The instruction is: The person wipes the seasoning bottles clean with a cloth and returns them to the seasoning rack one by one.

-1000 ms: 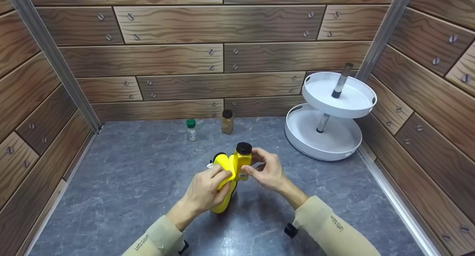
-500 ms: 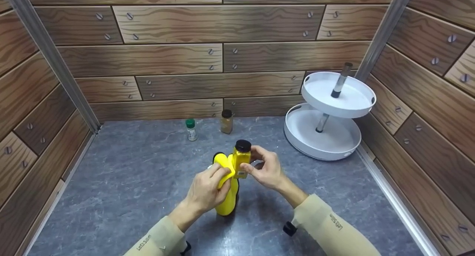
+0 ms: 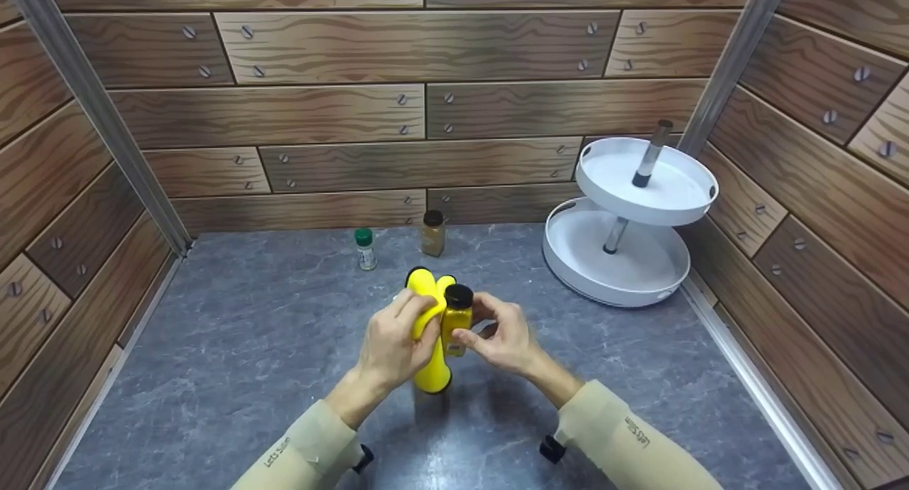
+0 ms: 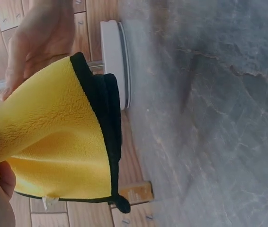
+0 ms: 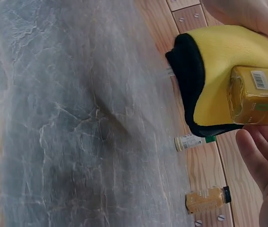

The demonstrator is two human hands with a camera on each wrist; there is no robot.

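My left hand (image 3: 394, 341) grips a bunched yellow cloth (image 3: 432, 373) with black edging. In the left wrist view the cloth (image 4: 67, 127) hangs in folds from the fingers, a small white tag at its edge. A spice jar (image 3: 456, 327) with a black lid and yellow contents is pinched by my right hand (image 3: 505, 334), upright above the table. The cloth lies against the jar's left side. The right wrist view shows the jar's base and barcode label (image 5: 260, 80), with the cloth (image 5: 219, 52) behind it.
A green-capped shaker (image 3: 365, 250) and a brown spice jar (image 3: 433, 234) with a black lid stand at the back of the grey table (image 3: 248, 348). To the right is a white two-tier round tray (image 3: 611, 291). Wood-patterned walls (image 3: 341, 113) enclose the back and sides.
The cloth in my left hand has shifted up along the jar and away from me. The jar has dipped slightly and moved a little left with my right hand.
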